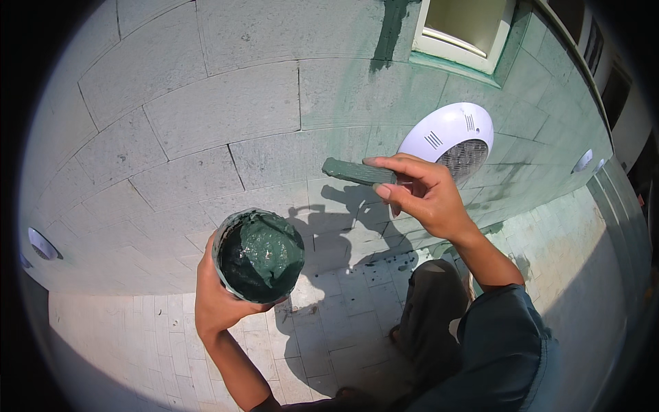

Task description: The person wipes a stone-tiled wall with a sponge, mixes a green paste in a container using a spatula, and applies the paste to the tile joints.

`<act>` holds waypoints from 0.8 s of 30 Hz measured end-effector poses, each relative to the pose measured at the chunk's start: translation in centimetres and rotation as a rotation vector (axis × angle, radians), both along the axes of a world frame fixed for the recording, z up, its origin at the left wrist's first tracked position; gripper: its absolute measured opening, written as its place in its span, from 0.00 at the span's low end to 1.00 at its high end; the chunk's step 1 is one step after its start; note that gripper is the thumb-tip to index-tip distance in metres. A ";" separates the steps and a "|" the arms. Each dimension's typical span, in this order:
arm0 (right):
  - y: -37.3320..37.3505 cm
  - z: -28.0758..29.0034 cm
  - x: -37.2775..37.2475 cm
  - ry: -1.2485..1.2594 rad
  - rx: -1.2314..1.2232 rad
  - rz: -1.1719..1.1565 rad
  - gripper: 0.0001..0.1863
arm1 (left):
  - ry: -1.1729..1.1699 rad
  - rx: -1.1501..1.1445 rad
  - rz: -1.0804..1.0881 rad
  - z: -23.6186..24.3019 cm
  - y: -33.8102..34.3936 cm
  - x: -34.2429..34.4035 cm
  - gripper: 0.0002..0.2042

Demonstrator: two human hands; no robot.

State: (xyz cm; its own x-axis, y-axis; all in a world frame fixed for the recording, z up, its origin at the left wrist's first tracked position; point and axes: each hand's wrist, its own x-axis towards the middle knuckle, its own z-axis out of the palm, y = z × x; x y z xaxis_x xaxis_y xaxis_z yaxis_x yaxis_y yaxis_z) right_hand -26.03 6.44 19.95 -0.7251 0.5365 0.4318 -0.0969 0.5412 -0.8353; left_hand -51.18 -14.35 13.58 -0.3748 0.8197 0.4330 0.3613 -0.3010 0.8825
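My left hand [218,296] is wrapped round a round tub [217,255], tilted so its open top shows. Thick, wet dark green paste [273,250] fills much of the tub and is smeared up its inner wall. Between the thumb and fingers of my right hand [431,198] is a flat stick [349,172] coated in the same green. It points left, held up in front of the wall and apart from the tub. The end inside my grip is hidden.
A block wall [226,103] curves ahead, tinted green on its right side, with a dark green streak [391,34] beside a white-framed window [456,65]. A white oval light fitting [446,120] juts out behind my right hand. Below are paving [357,302] with dark splatters and my leg [436,309].
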 end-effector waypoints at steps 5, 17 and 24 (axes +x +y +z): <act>-0.9 1.8 1.3 -0.011 -0.166 -0.012 0.20 | -0.003 -0.118 0.017 0.6 1.7 0.6 0.49; -4.7 4.9 1.6 -0.480 0.536 0.324 0.16 | 0.265 0.004 0.273 -3.4 -1.1 8.1 0.50; -4.5 0.5 1.4 -0.668 0.563 0.404 0.13 | 0.295 -0.176 0.273 -3.8 -1.3 11.9 0.50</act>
